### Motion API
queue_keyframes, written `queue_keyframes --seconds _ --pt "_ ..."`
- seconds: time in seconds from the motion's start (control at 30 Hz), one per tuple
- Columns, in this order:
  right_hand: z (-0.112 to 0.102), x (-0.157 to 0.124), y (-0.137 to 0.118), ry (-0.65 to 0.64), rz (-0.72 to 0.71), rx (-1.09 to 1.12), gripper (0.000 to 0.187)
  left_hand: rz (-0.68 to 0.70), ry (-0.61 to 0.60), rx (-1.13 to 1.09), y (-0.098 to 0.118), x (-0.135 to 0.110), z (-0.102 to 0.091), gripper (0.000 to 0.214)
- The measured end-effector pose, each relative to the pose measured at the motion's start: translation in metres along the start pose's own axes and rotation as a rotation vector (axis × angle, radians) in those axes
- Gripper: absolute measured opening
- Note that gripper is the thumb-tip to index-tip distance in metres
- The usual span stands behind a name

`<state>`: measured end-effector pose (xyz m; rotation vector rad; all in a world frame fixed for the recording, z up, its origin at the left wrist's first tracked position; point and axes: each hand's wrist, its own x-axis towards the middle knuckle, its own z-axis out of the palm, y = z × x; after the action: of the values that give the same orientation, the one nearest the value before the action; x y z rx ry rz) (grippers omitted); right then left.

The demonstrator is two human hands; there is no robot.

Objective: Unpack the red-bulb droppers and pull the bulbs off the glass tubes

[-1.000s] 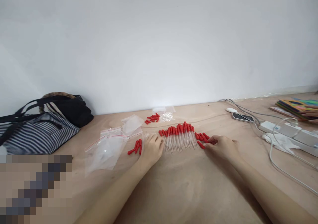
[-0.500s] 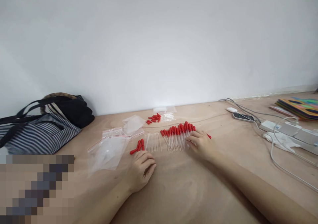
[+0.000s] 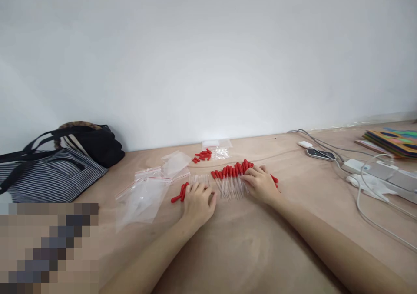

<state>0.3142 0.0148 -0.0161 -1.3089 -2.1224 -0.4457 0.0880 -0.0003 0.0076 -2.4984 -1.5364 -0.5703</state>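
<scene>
Red-capped droppers [image 3: 230, 179] lie side by side in a row on the tabletop [image 3: 247, 242], between the two hands. The left hand [image 3: 198, 202] lies flat, its grip spread over some bare clear tubes [image 3: 199, 180], with loose red bulbs [image 3: 180, 193] just beside it. The right hand [image 3: 260, 184] rests on the right end of the row, its grip open and flat, pinching nothing that I can see. I judge that the thin tubes can roll or cross each other if a palm pushes sideways, and may crack under too much weight; the small bulbs can scatter too. The tabletop is pale bare plywood against a plain white wall [image 3: 208, 59]. Clear zip bags [image 3: 143, 196] and a striped bag [image 3: 48, 176] are at the left; a phone [image 3: 321, 154] and a power strip [image 3: 374, 170] are at the right.
</scene>
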Motion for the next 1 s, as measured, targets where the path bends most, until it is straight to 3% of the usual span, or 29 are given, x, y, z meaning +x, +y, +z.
queue_keyframes --seconds 0.1,0.23,0.67,0.83,1.0 --pt "-0.01 -0.024 0.014 0.046 0.011 -0.035 0.021 -0.106 -0.108 0.013 0.017 0.028 0.006 0.021" --pt "-0.019 -0.042 0.025 0.043 0.033 -0.038 0.021 -0.205 -0.15 0.021 0.025 0.053 0.014 0.026" --pt "-0.023 -0.036 0.017 0.097 0.076 -0.003 0.019 -0.245 -0.226 0.035 0.027 0.066 0.018 0.023" --pt "-0.023 -0.034 0.002 0.187 0.071 0.046 0.017 -0.159 -0.204 0.011 0.027 0.049 -0.007 0.023" --pt "-0.023 -0.03 -0.038 0.324 0.009 0.067 0.033 0.181 -0.136 0.061 0.023 0.007 -0.026 0.022"
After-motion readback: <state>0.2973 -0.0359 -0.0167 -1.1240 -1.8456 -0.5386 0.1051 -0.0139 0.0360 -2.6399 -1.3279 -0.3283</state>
